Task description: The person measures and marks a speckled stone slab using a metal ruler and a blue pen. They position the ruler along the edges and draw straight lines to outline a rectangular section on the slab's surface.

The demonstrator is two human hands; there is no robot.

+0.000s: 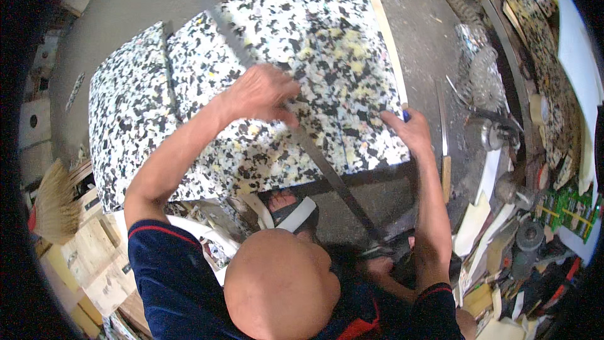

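Observation:
A large speckled black-and-white foam sheet (233,157) fills the middle, with creases or cuts across it. A long dark metal strip (333,179) crosses it diagonally, blurred at its upper part. My left hand (264,94) is over that strip, fingers bent and smeared; their grip is unclear. My right hand (412,129) grips the sheet's right edge, thumb on top, beside a small blue item (406,114). A pale strip (384,19) shows along that edge. A bald head (277,277) is between my arms at the bottom, above sandalled feet (283,199).
Right of the sheet lie a long wooden-handled blade (446,173), a coiled hose (484,72), a metal tool (494,135), offcuts (472,223) and a green circuit board (563,214). At left are a straw broom (56,208) and wooden boards (94,264).

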